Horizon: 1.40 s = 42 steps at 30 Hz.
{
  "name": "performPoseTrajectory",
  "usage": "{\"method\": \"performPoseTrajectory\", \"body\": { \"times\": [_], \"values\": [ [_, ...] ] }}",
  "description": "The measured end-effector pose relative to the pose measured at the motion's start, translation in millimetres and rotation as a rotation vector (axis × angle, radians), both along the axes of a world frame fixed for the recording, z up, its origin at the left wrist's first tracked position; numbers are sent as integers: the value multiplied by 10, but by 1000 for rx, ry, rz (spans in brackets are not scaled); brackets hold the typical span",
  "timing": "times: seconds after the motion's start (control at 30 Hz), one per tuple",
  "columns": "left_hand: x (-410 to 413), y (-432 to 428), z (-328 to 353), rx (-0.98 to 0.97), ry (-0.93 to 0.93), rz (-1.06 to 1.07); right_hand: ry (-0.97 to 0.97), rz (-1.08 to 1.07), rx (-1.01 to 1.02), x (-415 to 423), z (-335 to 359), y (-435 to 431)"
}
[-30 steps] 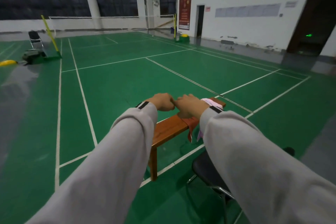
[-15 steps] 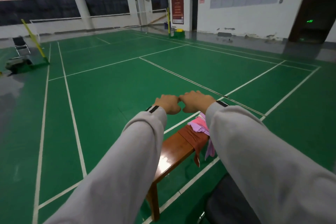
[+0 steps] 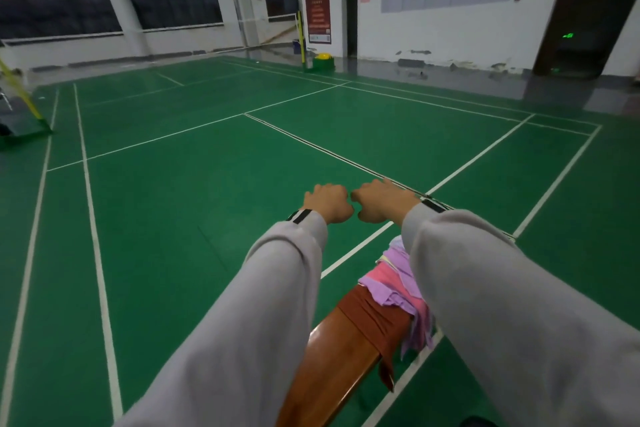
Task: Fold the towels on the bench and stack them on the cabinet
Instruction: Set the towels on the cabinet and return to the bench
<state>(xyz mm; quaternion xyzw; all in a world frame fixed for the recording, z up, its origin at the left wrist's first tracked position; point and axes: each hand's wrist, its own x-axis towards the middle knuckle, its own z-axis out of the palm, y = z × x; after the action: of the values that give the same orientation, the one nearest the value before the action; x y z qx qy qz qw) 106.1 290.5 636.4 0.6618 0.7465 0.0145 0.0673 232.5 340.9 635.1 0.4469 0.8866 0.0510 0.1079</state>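
- Both arms, in pale grey sleeves, reach straight forward, side by side, above the green court floor point(image 3: 194, 218).
- The left hand point(image 3: 327, 202) and right hand point(image 3: 382, 200) are curled into fists, backs up, just beside each other, holding nothing.
- The towels point(image 3: 391, 291), pink and lilac on a rust-brown one, lie heaped on the wooden bench point(image 3: 332, 367), partly hidden under the right forearm.
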Motion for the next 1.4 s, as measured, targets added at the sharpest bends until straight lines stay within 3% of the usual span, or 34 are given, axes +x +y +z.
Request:
{"method": "performPoseTrajectory", "body": {
  "times": [0.4, 0.8, 1.07, 1.4],
  "values": [
    [-434, 1987, 37, 25, -93, 30, -11, -9, 52, -514, 108, 1837],
    [-362, 3525, -585, -22, -101, 172, 8, 129, -21, -549, -567, 3596],
    [-269, 4018, -1547, 41, -89, 275, 15, 195, -59, -446, -1556, 4302],
    [-113, 3639, -3263, 103, -3, 316, 95, 350, 40, -380, -3216, 3985]
  ]
}}
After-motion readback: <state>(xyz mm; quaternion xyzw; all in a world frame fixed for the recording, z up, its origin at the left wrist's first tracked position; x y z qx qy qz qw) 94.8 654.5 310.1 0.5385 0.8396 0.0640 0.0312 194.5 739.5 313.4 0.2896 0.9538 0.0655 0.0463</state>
